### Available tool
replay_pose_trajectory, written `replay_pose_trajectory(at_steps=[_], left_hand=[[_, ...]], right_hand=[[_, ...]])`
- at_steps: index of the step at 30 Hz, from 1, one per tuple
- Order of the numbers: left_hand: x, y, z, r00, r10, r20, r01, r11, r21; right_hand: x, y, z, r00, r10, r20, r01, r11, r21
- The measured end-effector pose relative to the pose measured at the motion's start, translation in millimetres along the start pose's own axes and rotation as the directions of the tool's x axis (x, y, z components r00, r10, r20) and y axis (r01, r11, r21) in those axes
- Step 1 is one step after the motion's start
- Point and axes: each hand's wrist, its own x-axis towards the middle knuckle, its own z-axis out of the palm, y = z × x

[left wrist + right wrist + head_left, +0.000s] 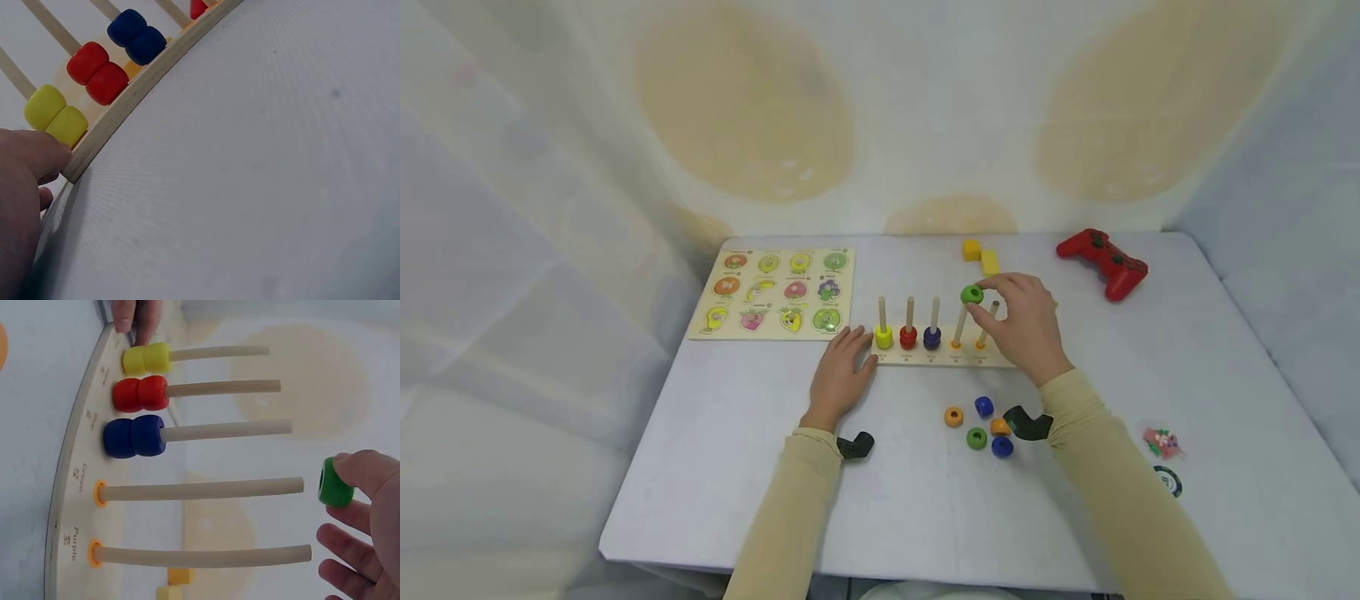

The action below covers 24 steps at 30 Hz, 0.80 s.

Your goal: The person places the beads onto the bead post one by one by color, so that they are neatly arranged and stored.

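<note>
A wooden peg board (917,358) with upright pegs stands mid-table. Two yellow beads (56,115), two red beads (98,73) and two blue beads (136,37) are stacked on its first three pegs. The pegs marked Green (206,489) and Purple (206,556) carry no beads. My right hand (1026,327) pinches a green bead (335,483) between thumb and index finger, just off the tip of the Green peg; the other fingers spread below. My left hand (842,375) holds the board's left end, beside the yellow beads, between thumb and index finger.
Loose orange (953,417), blue (1002,447) and green beads (977,438) lie before the board. A fruit puzzle (775,293) is back left. Yellow blocks (989,263) and a red game controller (1105,262) lie behind. A round chip (1168,480) and pink trinket (1163,443) lie right.
</note>
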Motion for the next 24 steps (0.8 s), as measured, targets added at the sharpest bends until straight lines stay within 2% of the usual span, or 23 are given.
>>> replay_pose_trajectory(at_steps=[3, 12, 19, 24], left_hand=[[0.4, 1.3, 1.2, 1.000, -0.001, 0.006, 0.001, 1.000, 0.007], [3.4, 8.2, -0.9, 1.000, -0.002, 0.003, 0.002, 1.000, 0.001], [3.6, 5.6, -0.4, 1.000, 0.009, 0.001, -0.009, 1.000, 0.000], [1.0, 0.6, 1.0, 1.000, -0.003, 0.006, 0.003, 1.000, 0.009]], right_hand=[[2.7, 1, 1, 1.000, 0.006, 0.029, -0.005, 0.999, -0.037], [4.9, 1, -2, 0.999, 0.027, 0.036, -0.024, 0.996, -0.081], [2.5, 6, -4, 0.997, 0.067, 0.025, -0.067, 0.998, -0.010], [-10.4, 11, -5, 0.998, 0.067, 0.007, -0.068, 0.996, 0.060]])
